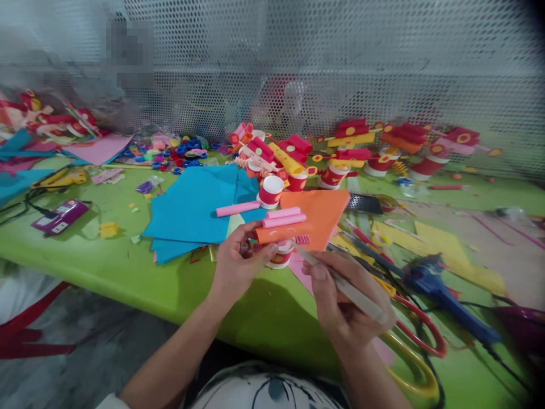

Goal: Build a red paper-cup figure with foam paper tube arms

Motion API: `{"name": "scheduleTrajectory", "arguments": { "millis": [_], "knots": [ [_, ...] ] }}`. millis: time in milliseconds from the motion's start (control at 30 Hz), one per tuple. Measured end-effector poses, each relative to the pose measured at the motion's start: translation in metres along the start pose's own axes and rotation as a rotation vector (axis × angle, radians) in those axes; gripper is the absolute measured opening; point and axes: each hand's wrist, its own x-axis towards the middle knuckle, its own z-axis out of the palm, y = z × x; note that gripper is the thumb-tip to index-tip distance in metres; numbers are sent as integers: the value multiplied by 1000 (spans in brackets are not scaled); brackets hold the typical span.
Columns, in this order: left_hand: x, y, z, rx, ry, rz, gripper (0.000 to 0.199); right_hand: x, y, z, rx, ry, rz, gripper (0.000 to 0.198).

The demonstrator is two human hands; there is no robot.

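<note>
My left hand (238, 255) is closed on a small paper-cup figure. Its body is a red and white paper cup (281, 259), topped by an orange paper roll (283, 232) and two thin pink rolls (284, 219). Pink coiled strips stick out at its sides. In my right hand (351, 295) is a pale, slim pen-like tool (361, 300), pinched like a pencil. Its tip points at the figure's front, just under the orange roll; whether it touches I cannot tell. A loose pink roll (237, 209) and another red and white cup (271, 191) are just behind the figure.
Blue sheets (191, 210) and an orange sheet (319, 210) lie on the green table (114, 267). Finished-looking cup figures (334, 173) stand along the back. To the right are a blue glue gun (447, 307), scissors (419, 332) and a dark phone-like slab (364, 204). A purple device (59, 217) sits left.
</note>
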Motion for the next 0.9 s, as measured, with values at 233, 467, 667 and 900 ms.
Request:
{"name": "scheduleTrajectory", "arguments": {
  "millis": [233,467,667,900],
  "knots": [
    [1,0,0,40,30,-11,55,-1,0,1,-12,-1,7,24],
    [1,4,-3,77,20,-39,50,-2,-2,3,-56,21,57,22],
    [1,-1,-4,56,3,-27,45,-5,0,7,-122,105,105,18],
    [1,2,-3,74,-2,1,39,0,-1,8,-214,149,140,10]
  ]
}}
